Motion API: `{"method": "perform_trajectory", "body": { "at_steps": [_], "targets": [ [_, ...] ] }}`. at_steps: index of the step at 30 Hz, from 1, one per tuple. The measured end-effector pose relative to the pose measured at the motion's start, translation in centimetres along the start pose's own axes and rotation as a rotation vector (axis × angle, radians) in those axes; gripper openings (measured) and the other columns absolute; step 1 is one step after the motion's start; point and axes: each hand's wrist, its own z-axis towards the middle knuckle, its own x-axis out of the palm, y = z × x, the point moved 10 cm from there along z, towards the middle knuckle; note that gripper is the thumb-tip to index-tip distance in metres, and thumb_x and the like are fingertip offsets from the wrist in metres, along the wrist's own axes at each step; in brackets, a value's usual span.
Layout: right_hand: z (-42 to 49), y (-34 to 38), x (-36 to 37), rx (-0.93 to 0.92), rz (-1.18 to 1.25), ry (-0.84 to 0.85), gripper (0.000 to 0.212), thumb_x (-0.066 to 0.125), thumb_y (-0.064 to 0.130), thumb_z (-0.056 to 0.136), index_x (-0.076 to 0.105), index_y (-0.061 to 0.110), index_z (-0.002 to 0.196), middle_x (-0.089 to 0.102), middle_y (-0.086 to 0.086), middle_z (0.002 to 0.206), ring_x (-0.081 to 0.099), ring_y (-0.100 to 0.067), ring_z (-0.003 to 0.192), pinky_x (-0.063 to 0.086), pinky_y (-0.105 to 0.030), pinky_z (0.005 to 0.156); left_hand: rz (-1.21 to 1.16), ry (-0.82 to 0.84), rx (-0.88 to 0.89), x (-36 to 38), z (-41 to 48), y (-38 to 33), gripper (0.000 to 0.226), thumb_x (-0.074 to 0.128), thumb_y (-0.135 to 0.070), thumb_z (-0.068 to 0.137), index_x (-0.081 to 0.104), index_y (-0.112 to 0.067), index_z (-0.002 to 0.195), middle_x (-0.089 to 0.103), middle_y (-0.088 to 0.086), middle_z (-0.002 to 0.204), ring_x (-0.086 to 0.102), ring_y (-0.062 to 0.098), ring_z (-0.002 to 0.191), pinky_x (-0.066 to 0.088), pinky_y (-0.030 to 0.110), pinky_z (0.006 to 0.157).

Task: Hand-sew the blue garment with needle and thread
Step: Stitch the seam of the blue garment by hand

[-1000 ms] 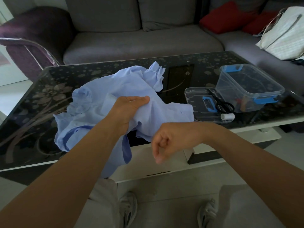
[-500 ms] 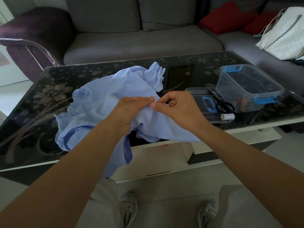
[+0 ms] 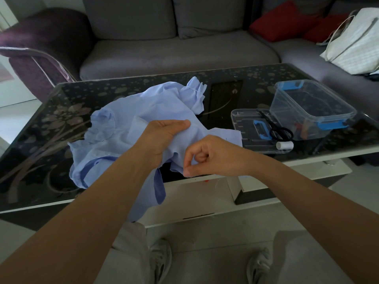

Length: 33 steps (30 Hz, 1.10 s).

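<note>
Dark tabletop [image 3: 61, 119]; left hand [image 3: 164, 138] grips the blue garment [image 3: 127, 140]; right hand [image 3: 215, 158] is pinched, on what I cannot tell; best to pull slowly.

Bare tabletop [image 3: 51, 130] L of garment [image 3: 123, 140]; box [image 3: 307, 105], lid [image 3: 244, 128], scissors [image 3: 281, 132] crowd R.

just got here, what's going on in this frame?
A person works on a blue garment on the black glass table. The left hand grips a bunched fold; the right hand pinches thumb and forefinger at the cloth's near edge; anything held is too small to see. Scissors and a white spool lie on a clear lid beside an open clear box.
</note>
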Motion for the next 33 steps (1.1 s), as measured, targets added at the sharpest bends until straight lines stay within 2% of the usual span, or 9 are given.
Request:
{"method": "perform_trajectory", "body": {
  "at_steps": [5, 7, 9, 12, 14, 18, 23, 29, 33],
  "targets": [
    [-0.3, -0.8, 0.3, 0.067, -0.021, 0.069, 0.016, 0.072, 0.025, 0.086, 0.069, 0.010, 0.083, 0.043, -0.004, 0.050, 0.035, -0.013, 0.048, 0.036, -0.030, 0.056, -0.023, -0.007, 0.035, -0.1, -0.3, -0.4, 0.016, 0.071, -0.024, 0.087, 0.065, -0.025, 0.072, 0.068, 0.002, 0.088, 0.062, 0.028, 0.099, 0.048, 0.048, 0.100],
    [-0.3, -1.0, -1.1, 0.096, -0.036, -0.028, 0.017, 0.073, 0.027, 0.085, 0.068, 0.013, 0.076, 0.045, 0.004, 0.046, 0.037, -0.007, 0.044, 0.034, -0.018, 0.055, -0.017, 0.005, 0.040, -0.1, -0.3, -0.5, 0.010, 0.072, -0.024, 0.086, 0.069, -0.022, 0.077, 0.071, 0.009, 0.098, 0.063, 0.031, 0.105, 0.048, 0.051, 0.101],
    [-0.3, -1.1, -3.1, 0.094, -0.038, -0.190, 0.019, 0.074, 0.026, 0.084, 0.066, 0.011, 0.075, 0.046, 0.008, 0.046, 0.039, -0.005, 0.043, 0.033, -0.017, 0.054, -0.009, 0.022, 0.032, 0.1, -0.2, -0.5, 0.006, 0.070, -0.021, 0.088, 0.071, -0.016, 0.085, 0.071, 0.014, 0.105, 0.064, 0.033, 0.106, 0.049, 0.051, 0.100],
    [-0.5, -1.2, -5.8, 0.072, -0.005, -0.415, 0.011, 0.068, 0.017, 0.088, 0.062, 0.009, 0.085, 0.047, -0.021, 0.055, 0.040, -0.015, 0.049, 0.034, -0.025, 0.057, 0.007, 0.084, 0.036, 0.8, -0.2, -0.4, 0.010, 0.068, -0.017, 0.090, 0.072, -0.008, 0.090, 0.071, 0.020, 0.107, 0.066, 0.033, 0.105, 0.050, 0.050, 0.099],
    [-0.7, -1.6, -6.9, 0.094, 0.026, -0.513, 0.002, 0.061, 0.011, 0.091, 0.059, 0.012, 0.093, 0.054, -0.030, 0.071, 0.047, -0.023, 0.060, 0.039, -0.025, 0.061, 0.050, 0.077, 0.048, 0.9, -0.2, -0.5, 0.012, 0.068, -0.019, 0.089, 0.073, -0.008, 0.088, 0.072, 0.017, 0.104, 0.067, 0.032, 0.104, 0.050, 0.048, 0.100],
    [-0.8, -2.4, -7.8, 0.135, 0.054, -0.570, 0.017, 0.046, 0.007, 0.097, 0.055, 0.021, 0.096, 0.053, -0.014, 0.076, 0.047, -0.015, 0.065, 0.040, -0.018, 0.057, 0.088, 0.035, 0.044, 0.4, 0.1, -0.5, 0.010, 0.073, -0.024, 0.086, 0.074, -0.014, 0.083, 0.074, 0.009, 0.100, 0.066, 0.026, 0.102, 0.052, 0.044, 0.097],
    [-0.7, -2.2, -7.3, 0.082, -0.013, -0.473, 0.008, 0.055, 0.010, 0.096, 0.061, 0.014, 0.099, 0.062, -0.004, 0.070, 0.055, 0.000, 0.061, 0.042, -0.007, 0.057, 0.113, 0.069, 0.052, 0.3, 0.2, -0.5, 0.021, 0.073, -0.026, 0.084, 0.075, -0.008, 0.095, 0.073, 0.011, 0.105, 0.064, 0.028, 0.107, 0.050, 0.046, 0.100],
    [-1.0, -1.9, -7.7, 0.033, 0.015, -0.473, 0.016, 0.057, 0.010, 0.096, 0.071, 0.009, 0.102, 0.055, 0.010, 0.049, 0.048, -0.004, 0.047, 0.040, -0.011, 0.054, 0.108, 0.055, 0.039, 0.1, 0.1, -0.1, 0.027, 0.071, -0.031, 0.087, 0.067, -0.017, 0.110, 0.066, 0.008, 0.117, 0.060, 0.026, 0.111, 0.049, 0.046, 0.101],
    [-1.2, -1.6, -7.9, 0.021, 0.048, -0.469, 0.022, 0.056, 0.007, 0.096, 0.073, 0.021, 0.096, 0.049, 0.008, 0.046, 0.038, -0.005, 0.043, 0.035, -0.015, 0.047, 0.092, 0.067, 0.028, 0.0, 0.0, 0.0, 0.036, 0.071, -0.029, 0.086, 0.066, -0.010, 0.116, 0.067, 0.010, 0.116, 0.062, 0.026, 0.111, 0.051, 0.045, 0.099]
  ]
}}
